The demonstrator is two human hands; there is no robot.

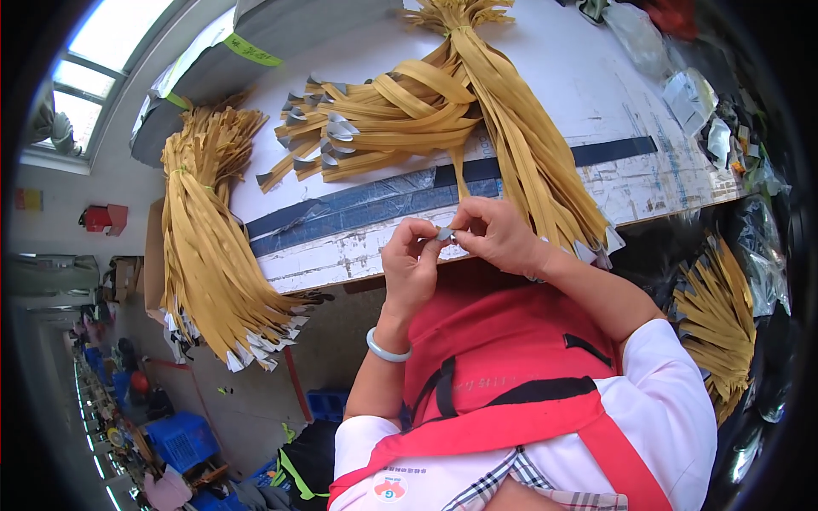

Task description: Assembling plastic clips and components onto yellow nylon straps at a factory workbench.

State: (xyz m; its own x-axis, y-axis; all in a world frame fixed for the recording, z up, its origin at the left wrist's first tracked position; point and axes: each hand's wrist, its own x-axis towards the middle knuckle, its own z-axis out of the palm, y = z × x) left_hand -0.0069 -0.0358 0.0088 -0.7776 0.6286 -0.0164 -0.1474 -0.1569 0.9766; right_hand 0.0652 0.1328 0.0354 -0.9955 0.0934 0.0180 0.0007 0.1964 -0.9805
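At the table's near edge my two hands meet, both closed in a pinch. My left hand, a pale bangle on its wrist, grips the grey end of a mustard-yellow zipper tape. Opposite it, the fingertips of my right hand pinch a small shiny metal piece against that end; it looks like a zipper slider, but the fingers hide most of it. The tape runs up to a pile of folded zipper tapes with grey tips. Just right of the pile lies a long tied bundle of tapes.
Another tied bundle hangs over the table's left edge, and more yellow tapes hang at the right. Dark strips cross the worn white tabletop. Plastic bags crowd the far right; a blue crate stands on the floor.
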